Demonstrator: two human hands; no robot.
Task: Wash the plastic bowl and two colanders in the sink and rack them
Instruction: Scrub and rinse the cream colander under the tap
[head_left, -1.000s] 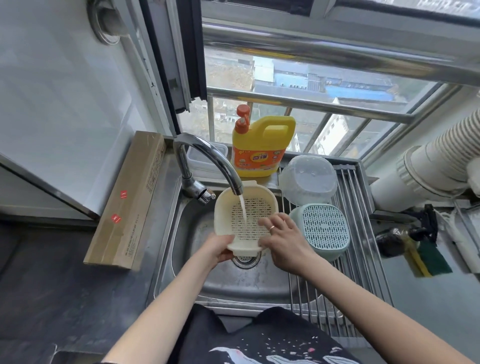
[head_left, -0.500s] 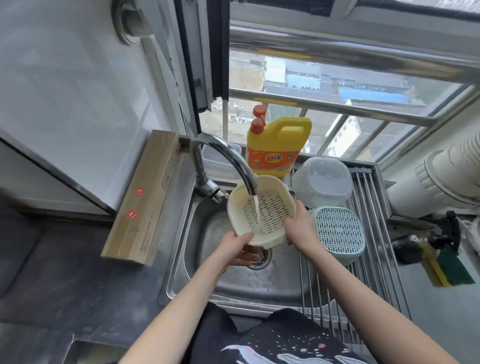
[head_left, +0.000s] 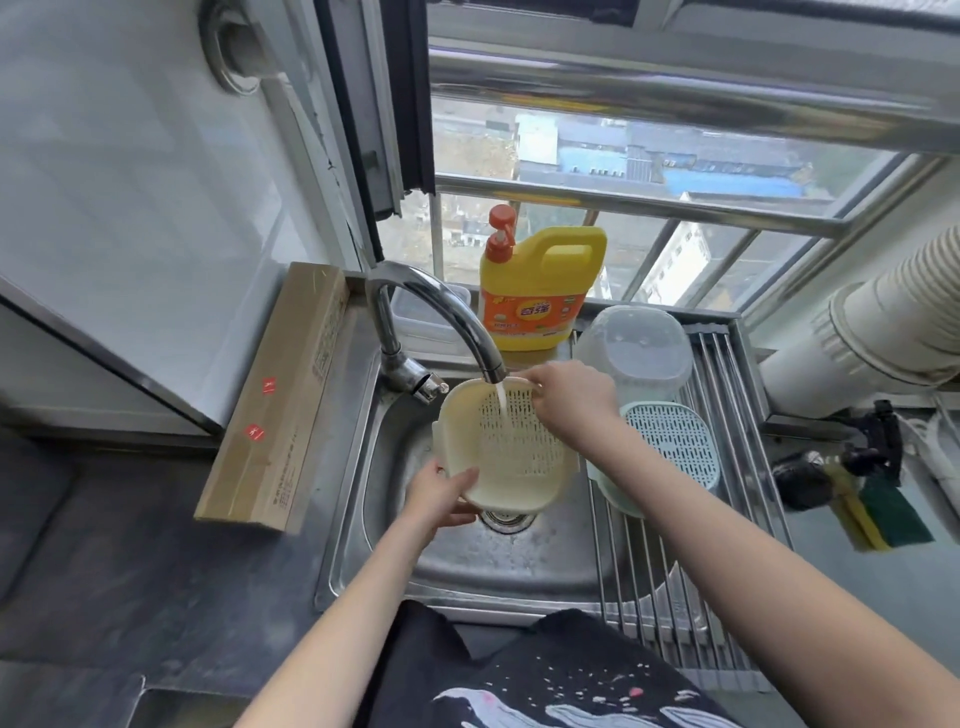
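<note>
- The cream colander (head_left: 511, 449) is held tilted over the sink (head_left: 498, 566), under the faucet (head_left: 441, 322) stream.
- Its near rim is gripped by the left hand (head_left: 441, 493); its far rim is pinched by the right hand (head_left: 574, 397).
- On the drying rack (head_left: 727, 467), the clear plastic bowl (head_left: 634, 351) and the green colander (head_left: 670, 447) lie upside down.

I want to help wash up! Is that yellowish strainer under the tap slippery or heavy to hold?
Probably slippery: water from the tap runs over the strainer, and both the left hand and right hand grip it. Likely light: it looks like thin plastic full of holes, so water drains out.
</note>
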